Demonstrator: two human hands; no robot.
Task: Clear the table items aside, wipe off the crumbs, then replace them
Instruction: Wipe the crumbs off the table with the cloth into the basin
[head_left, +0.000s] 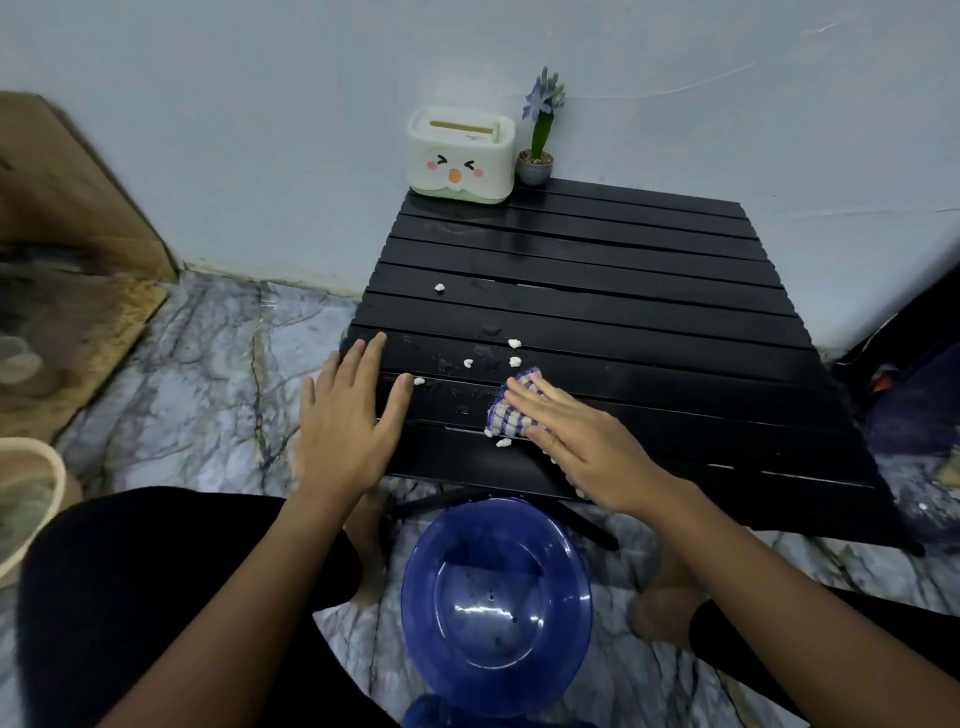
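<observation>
A low black slatted table (623, 291) stands against the wall. My right hand (587, 441) lies flat on a blue-and-white checked cloth (506, 410), pressing it to the near part of the table. Several white crumbs (514, 344) lie around the cloth, and one more (439, 287) sits farther back. My left hand (348, 415) rests flat and open on the table's near left edge, thumb beside a crumb (418, 381). A white tissue box with a cartoon face (460, 156) and a small potted purple flower (540, 135) stand at the far left corner.
A blue plastic bowl (496, 608) sits on the marble floor below the table's near edge, between my knees. A cream basket rim (31, 509) shows at the left. Cardboard (67, 197) leans on the wall at the left. Dark bags (904, 364) lie to the right.
</observation>
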